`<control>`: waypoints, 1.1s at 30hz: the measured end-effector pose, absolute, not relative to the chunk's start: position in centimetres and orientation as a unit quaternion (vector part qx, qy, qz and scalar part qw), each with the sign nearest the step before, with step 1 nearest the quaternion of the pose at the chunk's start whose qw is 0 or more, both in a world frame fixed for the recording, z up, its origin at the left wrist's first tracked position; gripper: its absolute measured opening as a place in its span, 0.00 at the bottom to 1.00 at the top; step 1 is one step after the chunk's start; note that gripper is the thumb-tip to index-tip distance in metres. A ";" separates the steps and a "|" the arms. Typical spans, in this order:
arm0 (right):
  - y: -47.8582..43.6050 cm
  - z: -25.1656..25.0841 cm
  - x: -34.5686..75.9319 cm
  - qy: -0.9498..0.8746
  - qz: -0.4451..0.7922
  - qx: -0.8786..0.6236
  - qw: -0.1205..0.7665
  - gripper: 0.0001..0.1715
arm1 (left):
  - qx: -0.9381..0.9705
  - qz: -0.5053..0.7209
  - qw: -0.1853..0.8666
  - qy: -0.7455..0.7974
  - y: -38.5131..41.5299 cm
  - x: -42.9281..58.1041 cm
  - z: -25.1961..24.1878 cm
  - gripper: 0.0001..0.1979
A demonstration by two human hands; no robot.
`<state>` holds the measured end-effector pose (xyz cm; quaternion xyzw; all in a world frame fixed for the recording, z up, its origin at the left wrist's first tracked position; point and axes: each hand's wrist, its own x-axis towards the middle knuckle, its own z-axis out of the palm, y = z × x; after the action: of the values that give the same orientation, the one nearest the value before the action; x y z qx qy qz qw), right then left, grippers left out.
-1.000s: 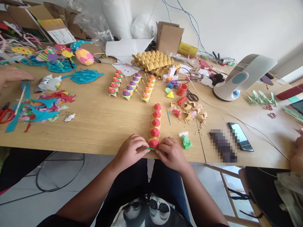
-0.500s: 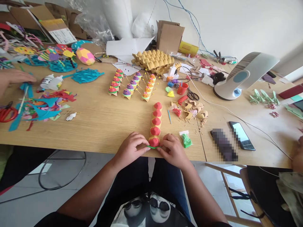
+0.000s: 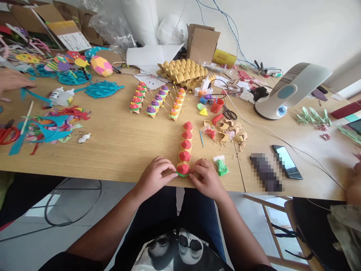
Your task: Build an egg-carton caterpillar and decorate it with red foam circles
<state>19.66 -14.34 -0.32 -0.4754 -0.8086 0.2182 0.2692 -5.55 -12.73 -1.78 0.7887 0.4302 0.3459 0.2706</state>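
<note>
An egg-carton strip (image 3: 185, 145) lies lengthwise before me, its several bumps capped in red clay. Along the base of its nearest bump runs a thin green clay strip (image 3: 182, 174). My left hand (image 3: 156, 174) pinches the left end of this strip between thumb and finger. On the other side my right hand (image 3: 205, 178) has its fingers closed at the right end, close against the carton. A small bag of green clay (image 3: 221, 166) rests right of my right hand. A blue modelling tool (image 3: 201, 139) lies beyond it.
Three decorated carton strips (image 3: 158, 100) stand farther back, before an egg tray (image 3: 182, 73). Carton scraps (image 3: 225, 130) and scissors (image 3: 229, 113) lie to the right, with a phone (image 3: 287, 162) and a white fan (image 3: 287, 92). Another person's hand (image 3: 15, 82) works among blue pieces at left.
My hands keep nearly the same place; the right thumb has shifted slightly right along the green strip. At left, the other person's hand has lifted a blue piece away from the scraps.
</note>
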 end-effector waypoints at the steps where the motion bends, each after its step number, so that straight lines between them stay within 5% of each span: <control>1: -14.3 -0.4 19.7 -0.806 0.218 -0.477 0.274 0.04 | 0.788 0.346 0.271 0.431 -12.7 -5.5 -1.8 0.05; 33: -14.2 -0.8 19.7 -0.779 0.237 -0.491 0.309 0.03 | 0.772 0.364 0.262 0.450 -12.8 -5.3 -1.3 0.06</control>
<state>19.65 -14.16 -0.80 -0.4906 -0.7795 0.2368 0.3093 -5.28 -12.80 -1.29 0.7724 0.4500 0.3637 0.2620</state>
